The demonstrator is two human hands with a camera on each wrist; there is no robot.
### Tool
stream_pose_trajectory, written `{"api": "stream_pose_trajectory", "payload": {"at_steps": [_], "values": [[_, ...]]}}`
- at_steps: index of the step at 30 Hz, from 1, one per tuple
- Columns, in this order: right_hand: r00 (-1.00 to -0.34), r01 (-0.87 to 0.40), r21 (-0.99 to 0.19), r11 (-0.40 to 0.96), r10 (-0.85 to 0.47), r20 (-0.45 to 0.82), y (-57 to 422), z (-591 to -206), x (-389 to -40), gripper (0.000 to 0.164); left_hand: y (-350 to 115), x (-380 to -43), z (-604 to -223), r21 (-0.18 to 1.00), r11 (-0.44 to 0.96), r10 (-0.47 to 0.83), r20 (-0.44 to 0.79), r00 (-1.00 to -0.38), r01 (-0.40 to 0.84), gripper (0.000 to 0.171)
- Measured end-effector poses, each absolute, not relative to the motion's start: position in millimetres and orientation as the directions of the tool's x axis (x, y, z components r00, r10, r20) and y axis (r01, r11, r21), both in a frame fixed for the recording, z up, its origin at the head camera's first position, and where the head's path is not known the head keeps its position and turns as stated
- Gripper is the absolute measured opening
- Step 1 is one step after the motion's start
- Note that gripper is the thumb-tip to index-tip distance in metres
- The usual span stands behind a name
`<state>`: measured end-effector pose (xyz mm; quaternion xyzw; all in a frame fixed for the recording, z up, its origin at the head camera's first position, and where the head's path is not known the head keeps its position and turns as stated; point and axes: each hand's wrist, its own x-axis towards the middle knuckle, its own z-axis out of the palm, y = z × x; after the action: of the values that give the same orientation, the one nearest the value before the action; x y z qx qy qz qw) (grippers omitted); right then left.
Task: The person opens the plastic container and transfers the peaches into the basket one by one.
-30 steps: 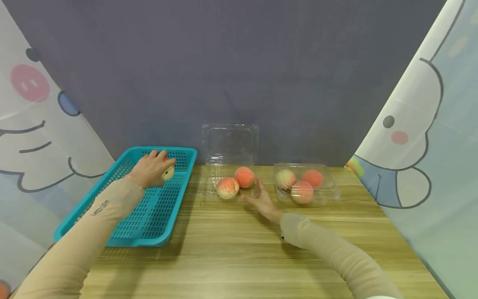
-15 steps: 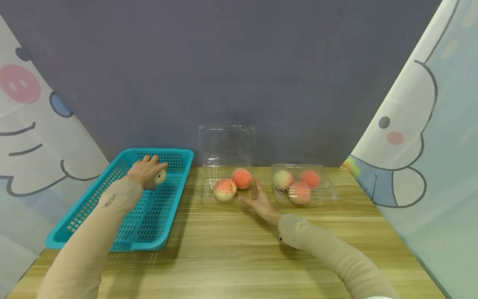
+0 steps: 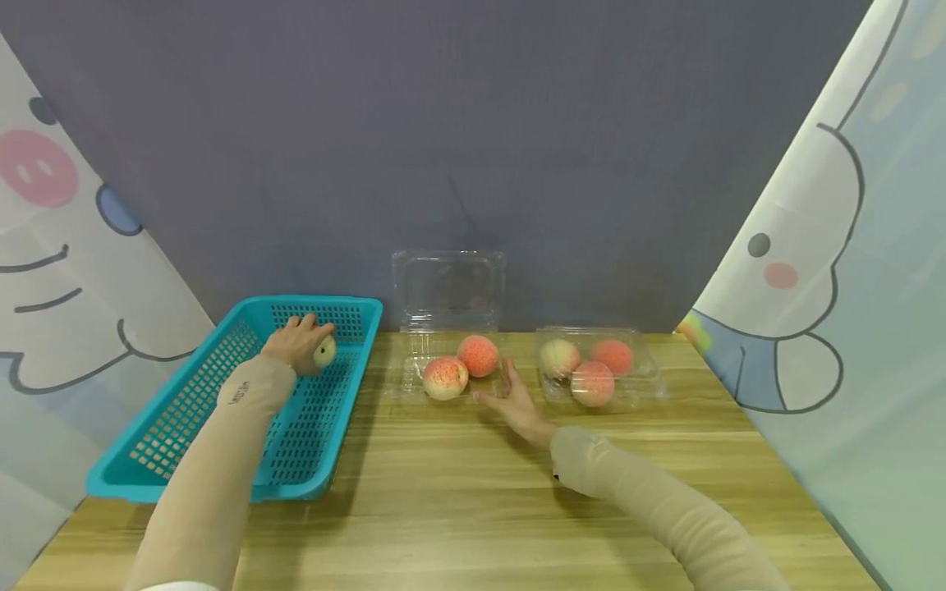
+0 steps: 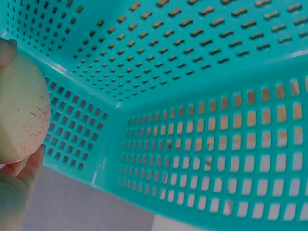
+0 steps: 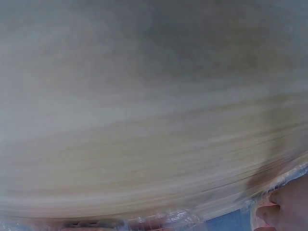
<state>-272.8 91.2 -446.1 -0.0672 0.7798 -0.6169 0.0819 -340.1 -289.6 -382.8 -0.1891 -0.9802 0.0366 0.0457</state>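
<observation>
My left hand (image 3: 298,343) holds a pale peach (image 3: 324,351) over the far part of a teal plastic basket (image 3: 343,410). In the left wrist view the peach (image 4: 23,108) shows pale skin with red flecks, fingers curled about it. My right hand (image 3: 520,408) rests at the right front corner of an open clear clamshell box (image 3: 448,287), thumb and fingers spread. Inside that box lie two peaches, a red one (image 3: 478,355) and a red-and-cream one (image 3: 445,377). Only part of the right hand (image 5: 288,207) shows in the right wrist view.
Right of my right hand stands a second clear box (image 3: 643,386) with a pale peach (image 3: 559,359) and two red peaches (image 3: 593,383). A grey panel (image 3: 473,148) rises behind the wooden table (image 3: 458,492). Printed cloths hang at both sides.
The camera view has shifted slightly. My left hand, holding the peach, has moved a little within the basket's far area. My right hand stays at the open box.
</observation>
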Motion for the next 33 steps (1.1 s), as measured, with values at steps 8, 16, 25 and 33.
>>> {"api": "stream_pose_trajectory", "payload": {"at_steps": [8,16,25,33], "values": [[-0.975,-0.002,-0.966,0.258,-0.213,-0.055,88.6,-432.3,-254.8,0.094,-288.4,-342.4,-398.7,-0.062,0.94,0.34,0.064,-0.938,0.337,0.066],[-0.978,-0.017,-0.969,0.248,-0.207,-0.036,90.9,-456.2,-273.3,0.099,-281.4,-356.2,-399.6,-0.055,0.942,0.334,0.087,-0.938,0.331,0.061],[-0.973,-0.01,-0.972,0.233,-0.225,-0.044,87.9,-430.0,-264.2,0.095,-280.9,-368.9,-404.9,-0.041,0.946,0.325,0.094,-0.941,0.323,0.057],[-0.974,-0.028,-0.974,0.223,-0.227,-0.024,86.7,-433.2,-263.6,0.094,-281.1,-369.6,-414.5,-0.041,0.954,0.3,0.102,-0.948,0.298,0.06]]}}
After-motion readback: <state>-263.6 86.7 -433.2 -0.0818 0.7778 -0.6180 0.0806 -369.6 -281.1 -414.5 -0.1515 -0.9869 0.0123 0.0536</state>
